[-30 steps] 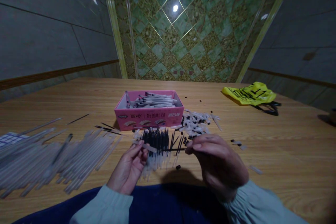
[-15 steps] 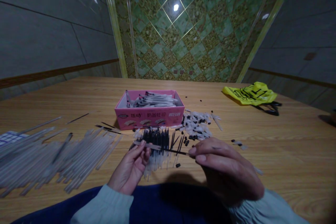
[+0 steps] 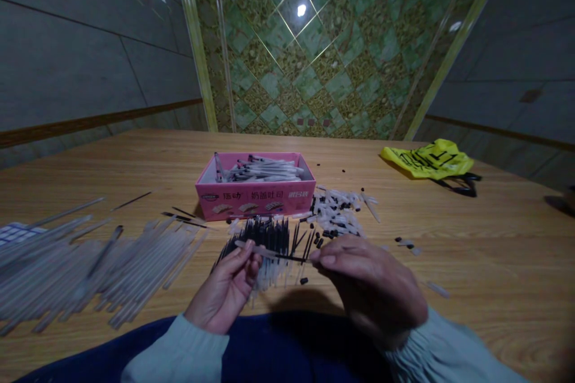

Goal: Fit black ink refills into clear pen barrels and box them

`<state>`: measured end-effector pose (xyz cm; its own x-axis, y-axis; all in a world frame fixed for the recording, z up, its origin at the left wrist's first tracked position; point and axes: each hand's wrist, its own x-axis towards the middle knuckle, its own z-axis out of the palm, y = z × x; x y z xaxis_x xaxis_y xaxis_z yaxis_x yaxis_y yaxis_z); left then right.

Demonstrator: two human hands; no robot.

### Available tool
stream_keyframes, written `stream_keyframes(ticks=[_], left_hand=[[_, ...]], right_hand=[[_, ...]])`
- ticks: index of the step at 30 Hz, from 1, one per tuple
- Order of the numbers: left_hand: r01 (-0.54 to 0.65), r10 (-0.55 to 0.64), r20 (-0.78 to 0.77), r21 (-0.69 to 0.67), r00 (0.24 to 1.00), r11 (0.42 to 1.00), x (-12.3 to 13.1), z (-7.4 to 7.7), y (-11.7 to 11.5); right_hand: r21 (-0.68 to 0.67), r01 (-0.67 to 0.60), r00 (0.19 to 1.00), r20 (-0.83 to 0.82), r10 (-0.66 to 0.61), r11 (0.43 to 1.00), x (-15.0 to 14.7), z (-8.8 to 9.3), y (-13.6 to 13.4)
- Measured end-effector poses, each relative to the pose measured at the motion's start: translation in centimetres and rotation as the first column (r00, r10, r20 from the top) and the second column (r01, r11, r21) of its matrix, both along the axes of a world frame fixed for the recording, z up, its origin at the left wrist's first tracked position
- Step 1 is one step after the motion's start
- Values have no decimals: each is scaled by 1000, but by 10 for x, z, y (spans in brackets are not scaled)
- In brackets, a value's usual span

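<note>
My left hand (image 3: 228,287) pinches a short translucent pen piece (image 3: 264,251) between thumb and fingers. A thin black pen refill (image 3: 291,257) runs from the right end of that piece to my right hand (image 3: 371,287), whose fingertips are closed on it. How far the refill reaches into the piece I cannot tell. Under and behind both hands lies a heap of refills (image 3: 281,233), black at the far end and translucent at the near end. Small black plugs (image 3: 318,240) lie beside the heap.
A pink box (image 3: 256,202) holding assembled-looking pens (image 3: 269,169) stands behind the refills. Right of it is a pile of clear caps (image 3: 339,209). Many clear tubes (image 3: 139,269) spread across the left. A yellow bag (image 3: 426,160) lies at the far right on the wooden table (image 3: 485,269).
My right hand has moved left toward my left hand, so less of the black refill shows between them. My left hand has barely moved and keeps its pinch.
</note>
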<state>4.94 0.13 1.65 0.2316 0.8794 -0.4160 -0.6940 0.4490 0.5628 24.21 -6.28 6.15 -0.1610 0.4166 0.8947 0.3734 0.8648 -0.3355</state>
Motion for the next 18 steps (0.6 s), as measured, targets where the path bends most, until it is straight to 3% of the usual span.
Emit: stream_keyframes(ticks=[5, 10, 14, 18], left_hand=[[42, -41, -38, 12, 998, 999, 3, 1, -6], [154, -153, -22, 58, 988, 986, 5, 4, -12], [-20, 20, 13, 7, 1000, 1000, 5, 4, -7], [-112, 113, 53, -9, 992, 994, 3, 4, -2]], right_hand=[[-106, -21, 998, -68, 14, 994, -2, -7, 6], [-195, 17, 998, 68, -4, 981, -3, -6, 15], [-249, 107, 994, 56, -96, 963, 4, -5, 27], [-288, 317, 948, 127, -293, 903, 28, -11, 50]])
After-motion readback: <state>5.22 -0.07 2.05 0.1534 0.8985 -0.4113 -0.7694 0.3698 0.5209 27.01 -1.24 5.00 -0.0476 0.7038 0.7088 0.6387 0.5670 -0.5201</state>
